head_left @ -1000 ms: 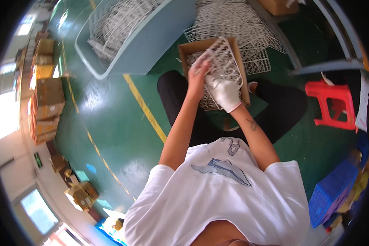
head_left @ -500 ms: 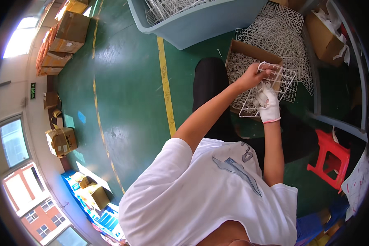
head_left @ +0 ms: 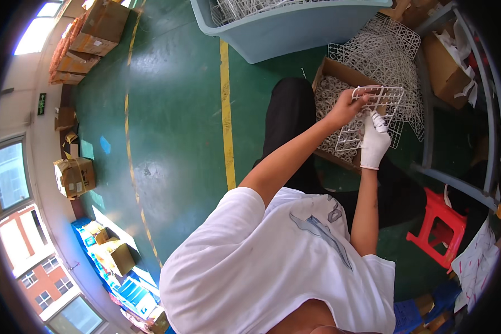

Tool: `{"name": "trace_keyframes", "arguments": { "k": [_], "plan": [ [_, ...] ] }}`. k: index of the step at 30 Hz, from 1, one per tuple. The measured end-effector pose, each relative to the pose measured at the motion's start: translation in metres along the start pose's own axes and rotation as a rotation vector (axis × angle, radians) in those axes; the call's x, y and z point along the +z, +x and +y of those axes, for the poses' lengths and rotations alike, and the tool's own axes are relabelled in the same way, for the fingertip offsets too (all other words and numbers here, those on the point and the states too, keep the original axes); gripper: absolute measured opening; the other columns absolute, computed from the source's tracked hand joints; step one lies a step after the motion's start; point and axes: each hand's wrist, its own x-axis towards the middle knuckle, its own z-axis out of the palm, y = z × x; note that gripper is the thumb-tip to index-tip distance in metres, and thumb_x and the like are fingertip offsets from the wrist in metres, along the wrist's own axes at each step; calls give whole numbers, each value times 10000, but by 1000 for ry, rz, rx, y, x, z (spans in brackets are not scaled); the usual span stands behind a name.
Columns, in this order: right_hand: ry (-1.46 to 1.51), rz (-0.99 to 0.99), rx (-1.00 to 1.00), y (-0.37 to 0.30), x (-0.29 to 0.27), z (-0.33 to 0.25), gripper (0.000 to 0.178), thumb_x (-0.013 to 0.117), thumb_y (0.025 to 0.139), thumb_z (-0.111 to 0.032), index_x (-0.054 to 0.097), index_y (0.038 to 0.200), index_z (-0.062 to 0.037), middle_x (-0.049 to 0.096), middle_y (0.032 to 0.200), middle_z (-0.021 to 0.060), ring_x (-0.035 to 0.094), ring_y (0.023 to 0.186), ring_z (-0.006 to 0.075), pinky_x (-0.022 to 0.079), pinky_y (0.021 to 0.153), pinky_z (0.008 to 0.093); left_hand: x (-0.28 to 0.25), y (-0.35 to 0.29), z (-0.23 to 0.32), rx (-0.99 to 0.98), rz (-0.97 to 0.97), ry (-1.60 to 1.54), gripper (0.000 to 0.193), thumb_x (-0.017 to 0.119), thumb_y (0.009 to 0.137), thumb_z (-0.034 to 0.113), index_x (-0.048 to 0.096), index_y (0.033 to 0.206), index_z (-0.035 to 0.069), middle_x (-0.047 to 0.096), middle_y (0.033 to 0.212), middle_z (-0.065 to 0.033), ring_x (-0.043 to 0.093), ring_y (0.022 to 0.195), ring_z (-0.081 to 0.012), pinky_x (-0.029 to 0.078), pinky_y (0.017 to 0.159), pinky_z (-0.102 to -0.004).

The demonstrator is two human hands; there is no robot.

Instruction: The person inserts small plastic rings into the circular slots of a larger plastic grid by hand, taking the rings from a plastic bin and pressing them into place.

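Note:
My bare left hand [head_left: 346, 107] grips the upper left edge of a white plastic sprue frame [head_left: 382, 101], a flat grid of thin bars. The frame hangs tilted over an open cardboard box [head_left: 339, 68] that holds many small white plastic rings [head_left: 330, 94]. My right hand [head_left: 376, 142], in a white glove, is closed at the frame's middle, with its fingers curled against the bars. Whether those fingers also hold a loose ring is too small to tell. Part of the frame is hidden behind the glove.
More white sprue frames [head_left: 403, 72] lie heaped beyond the box. A large blue-grey tub [head_left: 284, 33] with similar pieces stands ahead. At right are a metal rack [head_left: 456, 186] and a red stool [head_left: 441, 229]. Cardboard boxes [head_left: 75, 177] line the left wall.
My gloved right hand has shifted slightly right along the frame and its fingers have curled in. The frame has tilted in my left hand. The whole view has shifted a little.

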Motion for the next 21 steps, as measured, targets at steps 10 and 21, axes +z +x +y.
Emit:
{"name": "trace_keyframes", "arguments": {
  "k": [10, 21],
  "plan": [
    [-356, -3, -170, 5, 17, 7, 226, 605, 850, -198, 654, 1008, -45, 635, 705, 57, 553, 559, 85, 449, 505, 250, 5, -3, -4, 126, 97, 66, 328, 456, 943, 141, 496, 1230, -14, 609, 1074, -53, 559, 1016, -128, 429, 885, -266],
    [222, -84, 153, 13, 28, 11, 113, 552, 873, -199, 585, 906, -97, 455, 588, -69, 370, 447, 15, 303, 393, 183, -3, -5, -10, 89, 121, -9, 317, 461, 940, 122, 503, 1218, -23, 613, 1077, -81, 574, 994, -135, 441, 876, -269]
  ]
}}
